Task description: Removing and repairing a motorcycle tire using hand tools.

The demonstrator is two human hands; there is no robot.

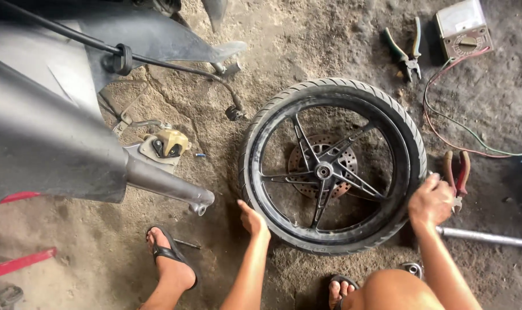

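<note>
A motorcycle wheel (330, 92) with a black tyre, black spoked rim and a drilled brake disc (298, 163) lies flat on the dirt floor. My left hand (253, 219) rests against the tyre's lower left edge. My right hand (431, 201) grips the tyre's right edge, fingers curled over the rubber. Both forearms reach up from the bottom of the view.
A grey motorcycle front fork (157, 181) and fender stand at the left, with a brake caliper (168, 143) hanging. Green-handled pliers (406, 53), a meter (463, 26) with wires, red-handled pliers (457, 175) and a metal rod (490, 237) lie at the right. My sandalled feet are below.
</note>
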